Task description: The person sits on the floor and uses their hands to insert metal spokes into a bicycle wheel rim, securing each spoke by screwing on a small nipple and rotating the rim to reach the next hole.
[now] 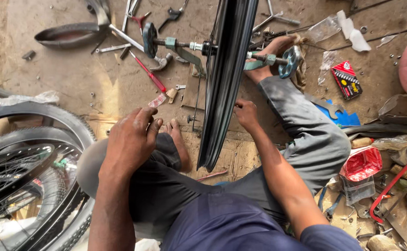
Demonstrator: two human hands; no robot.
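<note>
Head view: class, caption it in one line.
Seated person's right hand steadies an upright bicycle rim; left hand hovers.

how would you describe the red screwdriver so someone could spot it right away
Start at the upright black bicycle wheel rim in the middle of the dirt floor. Just left of it lies the slim red-handled screwdriver, slanting diagonally. It is the only long red tool among the grey metal spanners there.
</note>
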